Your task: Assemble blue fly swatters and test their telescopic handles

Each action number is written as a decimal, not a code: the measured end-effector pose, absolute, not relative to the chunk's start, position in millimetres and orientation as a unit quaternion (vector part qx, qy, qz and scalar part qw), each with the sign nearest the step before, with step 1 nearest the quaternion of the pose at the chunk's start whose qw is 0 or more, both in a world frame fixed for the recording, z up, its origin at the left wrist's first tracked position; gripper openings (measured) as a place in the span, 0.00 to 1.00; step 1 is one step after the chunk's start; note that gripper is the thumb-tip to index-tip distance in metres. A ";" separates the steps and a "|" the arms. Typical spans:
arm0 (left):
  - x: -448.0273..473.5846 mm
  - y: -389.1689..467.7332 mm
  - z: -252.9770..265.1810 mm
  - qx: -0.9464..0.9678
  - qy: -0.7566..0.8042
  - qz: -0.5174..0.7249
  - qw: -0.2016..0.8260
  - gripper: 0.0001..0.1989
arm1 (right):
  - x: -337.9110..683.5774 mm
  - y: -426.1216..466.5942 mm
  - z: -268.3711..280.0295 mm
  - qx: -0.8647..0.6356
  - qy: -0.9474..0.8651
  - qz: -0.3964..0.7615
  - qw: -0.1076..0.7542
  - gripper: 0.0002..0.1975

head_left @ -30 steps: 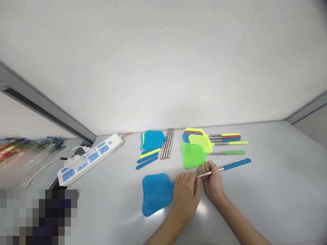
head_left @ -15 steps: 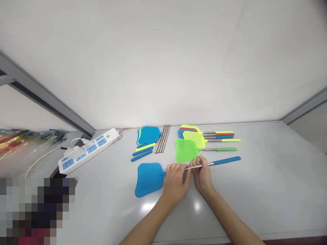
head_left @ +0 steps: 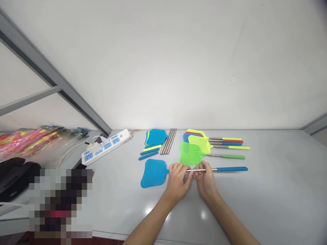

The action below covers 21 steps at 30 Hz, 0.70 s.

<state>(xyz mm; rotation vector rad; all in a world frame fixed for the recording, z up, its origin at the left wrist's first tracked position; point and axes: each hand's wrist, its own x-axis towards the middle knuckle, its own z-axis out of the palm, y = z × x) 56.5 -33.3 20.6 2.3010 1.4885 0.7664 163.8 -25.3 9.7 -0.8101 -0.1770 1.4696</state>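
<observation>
The blue swatter (head_left: 154, 173) lies crosswise at the near side of the bench (head_left: 270, 197), perforated head to the left, blue handle sleeve (head_left: 232, 169) to the right. I cannot tell whether it rests on the surface or is lifted slightly. It sits nearer than the green swatter (head_left: 190, 153) and well to the right of the power strip (head_left: 108, 147).

Handling, in my judgement: light overall; head thin and flexible, liable to bend if pressed; metal shaft stiff, smooth and possibly slippery. The sound places to take hold are the shaft and the sleeve, rather than the head.

Left hand (head_left: 176, 182): palm down, grip closed over the shaft just right of the head, thumb reaching to the right. Right hand (head_left: 205, 178): turned inward, fingers curled, grip clamped on the shaft left of the sleeve. A short span of bare metal shows between the hands. Both forearms come in from the near edge, angled toward each other.
</observation>
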 end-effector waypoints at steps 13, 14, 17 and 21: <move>48.2 -34.0 22.8 0.804 0.529 0.249 0.110 0.12 | 166.9 -19.6 11.8 -0.395 -0.099 0.613 0.677 0.13; 48.8 -34.9 23.1 0.804 0.527 0.250 0.111 0.12 | 169.0 -19.6 12.5 -0.387 -0.101 0.610 0.684 0.13; 49.9 -37.2 24.4 0.809 0.524 0.243 0.112 0.13 | 177.3 -19.4 15.7 -0.348 -0.096 0.610 0.706 0.12; 50.3 -37.6 27.5 0.815 0.531 0.214 0.088 0.13 | 193.1 -17.7 20.1 -0.278 -0.049 0.635 0.719 0.13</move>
